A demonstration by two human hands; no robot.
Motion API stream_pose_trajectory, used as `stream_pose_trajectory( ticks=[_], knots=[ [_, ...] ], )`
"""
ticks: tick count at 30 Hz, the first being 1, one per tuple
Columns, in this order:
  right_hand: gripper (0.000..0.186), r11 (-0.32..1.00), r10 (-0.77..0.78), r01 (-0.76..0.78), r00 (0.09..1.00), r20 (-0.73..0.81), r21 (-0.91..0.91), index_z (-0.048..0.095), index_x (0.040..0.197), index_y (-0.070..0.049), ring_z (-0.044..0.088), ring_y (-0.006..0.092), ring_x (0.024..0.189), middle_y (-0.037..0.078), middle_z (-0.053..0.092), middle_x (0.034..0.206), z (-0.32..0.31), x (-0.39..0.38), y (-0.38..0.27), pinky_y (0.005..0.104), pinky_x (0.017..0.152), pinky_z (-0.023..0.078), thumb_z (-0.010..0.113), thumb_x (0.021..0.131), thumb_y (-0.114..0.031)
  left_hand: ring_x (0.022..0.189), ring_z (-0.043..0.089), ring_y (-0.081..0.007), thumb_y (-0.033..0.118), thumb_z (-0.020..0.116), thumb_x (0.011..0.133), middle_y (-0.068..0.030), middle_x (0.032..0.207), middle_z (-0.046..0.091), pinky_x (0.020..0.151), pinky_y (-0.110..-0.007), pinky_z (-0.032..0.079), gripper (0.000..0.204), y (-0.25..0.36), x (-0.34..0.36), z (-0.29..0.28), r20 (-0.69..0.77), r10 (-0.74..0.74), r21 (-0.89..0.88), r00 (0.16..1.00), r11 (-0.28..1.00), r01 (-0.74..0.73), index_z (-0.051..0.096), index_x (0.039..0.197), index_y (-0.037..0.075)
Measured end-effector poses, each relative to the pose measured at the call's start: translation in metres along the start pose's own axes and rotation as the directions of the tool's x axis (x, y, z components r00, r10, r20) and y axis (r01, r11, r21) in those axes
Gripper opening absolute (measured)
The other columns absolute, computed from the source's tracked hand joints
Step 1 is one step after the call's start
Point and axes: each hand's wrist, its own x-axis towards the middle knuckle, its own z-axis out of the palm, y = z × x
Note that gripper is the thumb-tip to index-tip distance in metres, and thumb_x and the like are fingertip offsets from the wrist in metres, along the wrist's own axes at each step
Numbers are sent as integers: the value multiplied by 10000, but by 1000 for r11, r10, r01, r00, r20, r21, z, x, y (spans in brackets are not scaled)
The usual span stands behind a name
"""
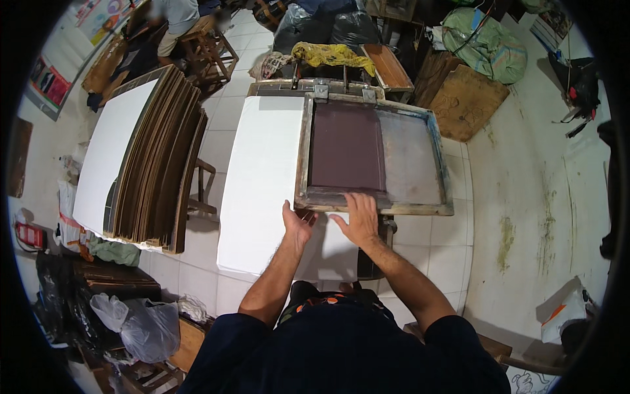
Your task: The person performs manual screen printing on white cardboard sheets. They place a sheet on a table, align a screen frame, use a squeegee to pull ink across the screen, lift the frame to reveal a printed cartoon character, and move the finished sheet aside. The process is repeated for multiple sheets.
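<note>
A wooden-edged screen printing frame (412, 209) lies over a white sheet (259, 177) on the printing table. Its mesh has a dark maroon panel (346, 146) and a paler grey part on the right. Two metal hinge clamps (320, 90) hold its far edge. My right hand (361, 220) grips the near rail, fingers over the top and thumb apart to the left. At the near left corner, my left hand (298, 225) is open, thumb raised and fingers reaching just under the rail; their tips are partly hidden.
A tall stack of brown boards (154, 164) topped with white stands at the left. Behind the table lie a yellow cloth (331, 55), a wooden tray (388, 67) and black bags (354, 29). A person (180, 20) is at the far left, near a wooden stool (209, 52). A stained wall (525, 190) rises at right.
</note>
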Motion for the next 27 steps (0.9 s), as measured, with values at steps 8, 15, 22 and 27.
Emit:
stream_pose_trajectory(
  ticks=[8, 15, 22, 27],
  knots=[
    [614, 978, -145, 54, 876, -460, -203, 640, 889, -116, 604, 296, 755, 65, 609, 850, -119, 174, 3, 454, 719, 436, 955, 654, -589, 1089, 639, -347, 598, 441, 1051, -194, 1187, 618, 1023, -457, 522, 716, 108, -143, 115, 457, 128, -12, 880, 990, -138, 519, 1282, -75],
    [762, 916, -140, -53, 887, -440, -398, 754, 838, -66, 721, 308, 790, 130, 725, 812, -211, 299, 2, 444, 735, 532, 778, 736, -821, 1044, 709, -257, 424, 477, 1110, -141, 1111, 688, 892, -404, 562, 426, 61, -38, 151, 696, 143, 402, 703, 734, -547, 590, 1238, 34],
    [851, 943, 77, -178, 939, -335, -282, 790, 865, 0, 761, 392, 839, 226, 764, 831, -258, 364, -2, 482, 788, 593, 700, 791, -842, 1172, 678, -468, 412, 685, 1003, -248, 1308, 692, 979, -516, 572, 634, -182, 71, 60, 834, -102, 529, 542, -133, -838, 557, 1456, -13],
    [897, 939, 143, -220, 949, -282, -265, 818, 932, -3, 776, 377, 870, 215, 782, 865, -271, 385, 0, 476, 821, 601, 673, 778, -875, 1098, 748, -295, 204, 607, 1083, -235, 1386, 673, 916, -378, 603, 449, -153, 60, 44, 786, -407, 619, 466, 515, -594, 561, 1504, 55]
  ],
)
